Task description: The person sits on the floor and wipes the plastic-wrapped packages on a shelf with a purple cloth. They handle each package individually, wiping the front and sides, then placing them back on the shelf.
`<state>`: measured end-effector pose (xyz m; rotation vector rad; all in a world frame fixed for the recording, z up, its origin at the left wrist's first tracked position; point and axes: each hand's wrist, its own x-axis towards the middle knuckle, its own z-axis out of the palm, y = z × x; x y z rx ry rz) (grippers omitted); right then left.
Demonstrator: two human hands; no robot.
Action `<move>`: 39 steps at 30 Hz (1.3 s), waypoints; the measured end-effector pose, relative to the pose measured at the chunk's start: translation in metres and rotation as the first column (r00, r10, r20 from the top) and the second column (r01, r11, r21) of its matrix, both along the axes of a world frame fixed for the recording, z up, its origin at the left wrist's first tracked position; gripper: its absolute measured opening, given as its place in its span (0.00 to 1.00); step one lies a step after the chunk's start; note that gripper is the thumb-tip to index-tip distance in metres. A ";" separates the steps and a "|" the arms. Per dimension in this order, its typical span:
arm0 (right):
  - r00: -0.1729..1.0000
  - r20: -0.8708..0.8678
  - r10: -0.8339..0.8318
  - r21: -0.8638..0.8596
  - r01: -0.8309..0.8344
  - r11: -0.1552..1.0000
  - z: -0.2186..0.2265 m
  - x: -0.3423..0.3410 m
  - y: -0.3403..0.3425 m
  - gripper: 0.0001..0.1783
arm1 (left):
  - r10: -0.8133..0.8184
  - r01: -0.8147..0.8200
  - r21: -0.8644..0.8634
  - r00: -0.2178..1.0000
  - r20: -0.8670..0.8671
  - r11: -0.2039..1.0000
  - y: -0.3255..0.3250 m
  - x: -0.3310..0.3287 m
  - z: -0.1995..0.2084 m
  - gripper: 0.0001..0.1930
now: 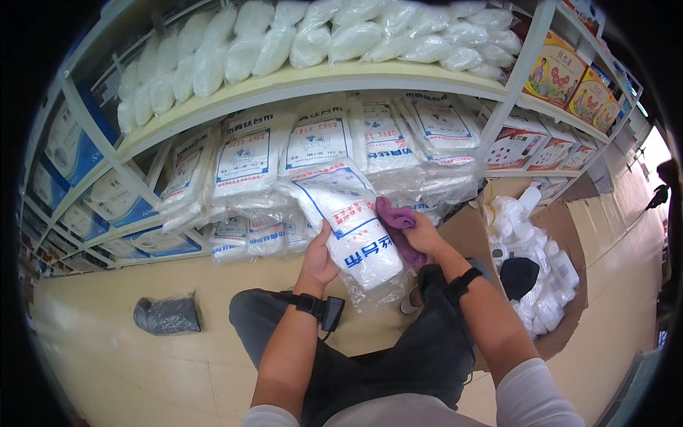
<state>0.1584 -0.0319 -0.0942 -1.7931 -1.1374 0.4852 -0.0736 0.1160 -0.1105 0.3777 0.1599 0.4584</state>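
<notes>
A clear plastic package of folded white tablecloth-like sheeting [346, 220], printed in blue and red, is tilted in front of me above my knees. My left hand [318, 262] grips its left edge, thumb on the front and the other fingers mostly hidden behind. My right hand [425, 236] is closed on a crumpled purple cloth [398, 220], which touches the package's right side. Loose clear wrapping hangs from the package's lower end. Right behind it, stacks of similar packages [316, 142] lie on a low shelf.
Above, a cream shelf [306, 84] carries rows of bagged white goods [341, 39]. Boxes stand on shelves at both sides. To my right is an open carton [569, 320] of white plastic bottles with a black object [519, 277] on top. A dark wrapped bundle [168, 315] lies on the floor at left.
</notes>
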 end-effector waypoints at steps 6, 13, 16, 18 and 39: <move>0.944 -0.084 -0.318 -0.032 0.316 0.948 0.046 -0.019 -0.008 0.27 | -0.047 0.066 -0.127 0.988 0.149 0.990 0.017 -0.026 -0.004 0.28; 0.646 0.756 0.108 0.049 -0.220 0.974 0.036 -0.116 0.039 0.32 | 0.005 -0.012 -0.050 0.990 -0.142 0.999 -0.009 -0.004 -0.009 0.20; 0.871 0.481 0.101 0.130 -0.185 0.974 0.024 -0.078 0.046 0.32 | 0.052 -0.022 0.122 0.969 -0.242 0.992 -0.006 -0.014 -0.017 0.22; 0.986 0.159 0.052 -0.032 -0.047 0.998 0.018 -0.053 0.038 0.30 | 0.026 0.012 0.142 0.964 -0.264 0.990 -0.007 -0.026 -0.012 0.22; 0.780 0.542 -0.312 0.405 0.083 0.910 0.101 -0.086 0.019 0.39 | -0.061 0.154 0.291 0.951 -0.304 0.944 -0.007 -0.027 0.053 0.24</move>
